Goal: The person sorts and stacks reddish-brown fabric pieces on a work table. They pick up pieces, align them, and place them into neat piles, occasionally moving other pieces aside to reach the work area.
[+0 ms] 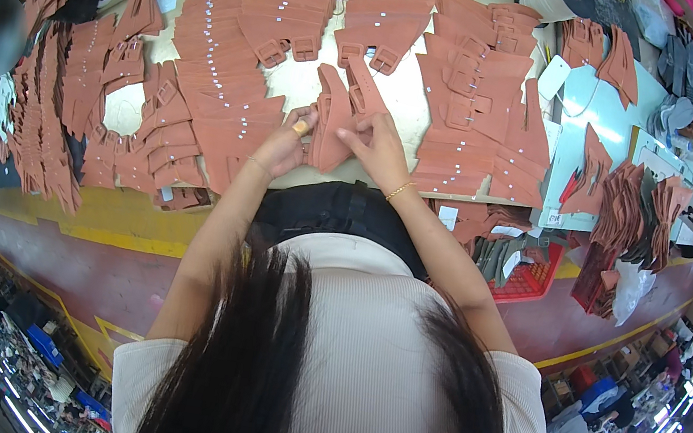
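Observation:
Just in front of my body, my left hand (285, 145) grips the edge of a terracotta leather shoe-upper piece (334, 119). A yellow band wraps one of its fingers. My right hand (383, 154) is on the other side, thumb and fingers closing on a second terracotta strap piece (366, 91) with punched holes. The two pieces lie against each other, and where the fingertips meet the strap is partly hidden. Beyond them, more pieces with leather-covered buckles (383, 59) lie on the table.
Overlapping rows of terracotta pieces (214, 23) with small white tags spread over the table to the left, and further stacks (465, 99) to the right. A pale blue board (600, 103) is at the right. A red crate (527, 277) sits below the table's right edge.

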### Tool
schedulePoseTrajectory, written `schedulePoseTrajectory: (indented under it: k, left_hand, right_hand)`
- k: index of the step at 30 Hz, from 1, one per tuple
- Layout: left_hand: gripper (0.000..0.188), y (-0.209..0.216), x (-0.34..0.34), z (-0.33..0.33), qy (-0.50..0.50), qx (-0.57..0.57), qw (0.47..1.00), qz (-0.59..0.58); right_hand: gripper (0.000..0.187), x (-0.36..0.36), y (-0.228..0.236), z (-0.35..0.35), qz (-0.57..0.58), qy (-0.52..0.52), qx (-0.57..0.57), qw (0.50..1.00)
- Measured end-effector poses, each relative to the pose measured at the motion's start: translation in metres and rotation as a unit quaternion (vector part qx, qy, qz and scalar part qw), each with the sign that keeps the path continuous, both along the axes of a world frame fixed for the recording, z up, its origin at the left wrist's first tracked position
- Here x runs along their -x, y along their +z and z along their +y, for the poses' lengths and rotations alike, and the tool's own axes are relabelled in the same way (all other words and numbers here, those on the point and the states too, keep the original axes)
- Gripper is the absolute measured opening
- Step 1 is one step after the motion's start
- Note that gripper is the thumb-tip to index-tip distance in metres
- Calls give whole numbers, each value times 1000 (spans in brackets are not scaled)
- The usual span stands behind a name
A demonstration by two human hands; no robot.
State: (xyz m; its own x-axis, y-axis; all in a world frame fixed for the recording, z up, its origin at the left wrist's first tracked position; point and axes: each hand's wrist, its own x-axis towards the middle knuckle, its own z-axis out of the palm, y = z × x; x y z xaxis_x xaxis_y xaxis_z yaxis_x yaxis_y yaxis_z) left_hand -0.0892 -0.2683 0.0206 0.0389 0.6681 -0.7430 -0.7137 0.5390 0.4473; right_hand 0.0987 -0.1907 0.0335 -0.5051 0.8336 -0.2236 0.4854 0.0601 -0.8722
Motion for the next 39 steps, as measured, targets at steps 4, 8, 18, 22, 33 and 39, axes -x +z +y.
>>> schedulePoseTrajectory:
  k: [4, 8, 18, 22, 33, 39]
  left_hand:
    - [51, 9, -10, 6, -65, -2, 995, 71]
    - [51, 15, -10, 9, -104, 3, 989, 104]
    - [51, 19, -14, 15, -129, -4, 980, 154]
    - [48, 18, -11, 17, -122, 3, 982, 144]
    - [72, 7, -21, 17, -120, -29, 965, 233]
    - [82, 5, -28, 13, -121, -26, 948, 293]
  right_hand:
    - [47, 12, -1, -5, -72, -18, -139, 987]
    - [50, 1, -5, 3, -21, -5, 31, 999]
    - [45, -31, 0, 19, 103, -10, 256, 961]
    - [42, -29, -1, 16, 137, -15, 284, 949]
    - [55, -25, -2, 2, 88, -34, 86, 992]
    - [43, -21, 0, -3, 150, -73, 120, 979]
